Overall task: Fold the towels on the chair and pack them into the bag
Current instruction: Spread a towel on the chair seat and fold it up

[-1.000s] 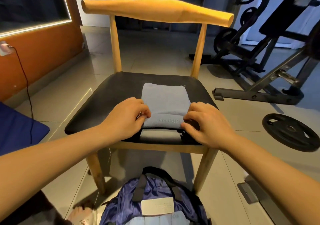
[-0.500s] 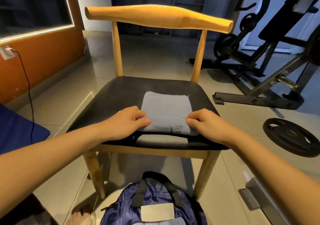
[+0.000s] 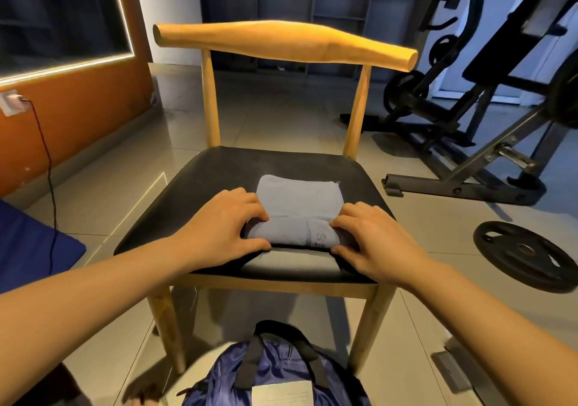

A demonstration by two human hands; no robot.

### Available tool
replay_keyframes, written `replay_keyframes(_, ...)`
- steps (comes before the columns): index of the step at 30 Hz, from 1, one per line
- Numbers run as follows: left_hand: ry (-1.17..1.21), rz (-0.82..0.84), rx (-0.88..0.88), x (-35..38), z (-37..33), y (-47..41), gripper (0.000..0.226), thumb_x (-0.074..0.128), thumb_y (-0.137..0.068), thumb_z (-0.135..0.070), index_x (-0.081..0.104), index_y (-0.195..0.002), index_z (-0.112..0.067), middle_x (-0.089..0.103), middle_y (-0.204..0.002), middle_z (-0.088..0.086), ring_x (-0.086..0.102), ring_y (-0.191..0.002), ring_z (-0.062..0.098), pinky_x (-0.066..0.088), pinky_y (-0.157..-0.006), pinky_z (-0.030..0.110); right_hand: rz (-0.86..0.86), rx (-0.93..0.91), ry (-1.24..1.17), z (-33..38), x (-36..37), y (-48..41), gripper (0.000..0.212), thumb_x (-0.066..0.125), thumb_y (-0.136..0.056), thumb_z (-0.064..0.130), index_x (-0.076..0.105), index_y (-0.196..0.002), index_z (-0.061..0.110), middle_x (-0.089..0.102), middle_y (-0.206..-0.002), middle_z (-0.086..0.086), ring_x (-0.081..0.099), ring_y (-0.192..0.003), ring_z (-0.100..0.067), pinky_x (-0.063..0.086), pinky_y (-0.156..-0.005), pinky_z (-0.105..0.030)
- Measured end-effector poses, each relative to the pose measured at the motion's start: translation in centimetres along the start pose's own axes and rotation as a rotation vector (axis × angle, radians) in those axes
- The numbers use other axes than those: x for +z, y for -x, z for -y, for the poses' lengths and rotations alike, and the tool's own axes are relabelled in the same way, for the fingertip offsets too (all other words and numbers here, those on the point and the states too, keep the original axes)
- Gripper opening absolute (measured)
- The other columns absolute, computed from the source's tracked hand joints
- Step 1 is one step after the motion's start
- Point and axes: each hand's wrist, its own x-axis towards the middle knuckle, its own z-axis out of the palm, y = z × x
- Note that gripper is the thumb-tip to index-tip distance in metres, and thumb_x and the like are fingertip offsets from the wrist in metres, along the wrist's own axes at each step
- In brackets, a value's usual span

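Grey-blue terry, that is the towel (image 3: 298,197), and it lies flat on the black seat of the wooden chair (image 3: 215,180), toward the front, with its near edge turned over into a thick fold. My left grip (image 3: 222,222) holds the left end of that fold, fingers curled on top and thumb along the near side; my right grip (image 3: 370,240) holds the right end the same way, so both pinch the cloth between fingers and thumb. A small woven mark shows on the fold just beside my right fingertips (image 3: 339,222). Below the fold, at the seat's front edge, a dark strip runs between my hands; I cannot tell whether it is cloth or the seat itself. The bag (image 3: 272,371), shiny blue with black handles and a white label, sits on the tiled floor in front of the chair, between its front legs and me. A black weight plate (image 3: 525,257) lies on the floor to the right, well apart from the chair, with a gym machine (image 3: 463,143) behind it.
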Motion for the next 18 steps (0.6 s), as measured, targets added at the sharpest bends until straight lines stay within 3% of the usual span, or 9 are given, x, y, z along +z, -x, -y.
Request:
replay_keyframes(3, 0.076, -0.003, -0.052, -0.3, -0.1, -0.1, 0.037, 0.067, -0.087, -0.056, 0.073, -0.111, -0.028, 0.06, -0.098, -0.024, 0.053, -0.09, 0.002, 0.039, -0.081, 0.014, 0.011, 0.028, -0.143, -0.3, -0.4, -0.3, 0.018, 0.059, -0.097, 0.042, 0.063, -0.089, 0.027, 0.058, -0.092, 0.007, 0.05, -0.087, -0.014, 0.047, -0.079, -0.038)
replay_keyframes(6, 0.293, 0.148, -0.187, -1.0, -0.2, -0.6, 0.021, 0.064, -0.094, -0.048, 0.073, -0.097, -0.03, 0.066, -0.088, -0.013, 0.059, -0.087, 0.011, 0.051, -0.078, 0.029, 0.148, 0.188, -0.385, -0.5, -1.0, -0.8, 0.033, 0.057, -0.099, 0.035, 0.053, -0.071, 0.017, 0.054, -0.076, -0.009, 0.048, -0.07, -0.017, 0.041, -0.066, -0.038)
replay_keyframes(8, 0.434, 0.233, -0.253, -1.2, 0.0, -0.9, 0.025, 0.061, -0.099, -0.043, 0.074, -0.088, -0.025, 0.07, -0.084, 0.0, 0.064, -0.082, 0.019, 0.054, -0.082, 0.042, 0.152, 0.272, -0.443, -0.5, -0.7, -1.1, 0.031, 0.056, -0.099, 0.035, 0.054, -0.076, 0.013, 0.055, -0.077, -0.011, 0.048, -0.068, -0.019, 0.038, -0.063, -0.037)
replay_keyframes(10, 0.467, 0.208, -0.32, -0.8, 0.1, -1.3, 0.027, 0.057, -0.1, -0.043, 0.072, -0.092, -0.022, 0.071, -0.089, 0.001, 0.066, -0.086, 0.019, 0.055, -0.088, 0.046, 0.042, 0.313, -0.393, -0.3, 0.0, -1.3, 0.021, 0.059, -0.097, 0.037, 0.056, -0.087, 0.019, 0.056, -0.083, 0.001, 0.053, -0.075, -0.016, 0.04, -0.064, -0.032)
replay_keyframes(12, 0.429, 0.118, -0.392, -0.1, 0.2, -1.8, 0.023, 0.057, -0.099, -0.045, 0.067, -0.096, -0.024, 0.07, -0.094, -0.002, 0.065, -0.09, 0.016, 0.056, -0.088, 0.043, -0.123, 0.297, -0.324, 0.1, 0.5, -1.6, 0.012, 0.063, -0.096, 0.038, 0.058, -0.095, 0.027, 0.055, -0.091, 0.009, 0.052, -0.085, -0.012, 0.043, -0.073, -0.028)
replay_keyframes(14, 0.36, 0.008, -0.423, 0.4, 0.1, -2.3, 0.018, 0.061, -0.097, -0.044, 0.065, -0.096, -0.027, 0.066, -0.096, -0.006, 0.062, -0.089, 0.01, 0.056, -0.085, 0.036, -0.219, 0.235, -0.203, 0.3, 0.9, -1.9, 0.009, 0.061, -0.098, 0.035, 0.065, -0.098, 0.026, 0.055, -0.095, 0.009, 0.051, -0.091, -0.013, 0.045, -0.082, -0.031)
replay_keyframes(18, 0.197, -0.132, -0.185, 0.4, -0.2, -1.9, 0.02, 0.061, -0.098, -0.041, 0.073, -0.096, -0.025, 0.065, -0.094, -0.01, 0.056, -0.088, 0.007, 0.053, -0.084, 0.034, -0.218, 0.117, -0.113, 0.5, 0.8, -1.4, 0.026, 0.053, -0.099, 0.046, 0.069, -0.096, 0.025, 0.054, -0.093, 0.012, 0.051, -0.088, -0.013, 0.043, -0.08, -0.032)
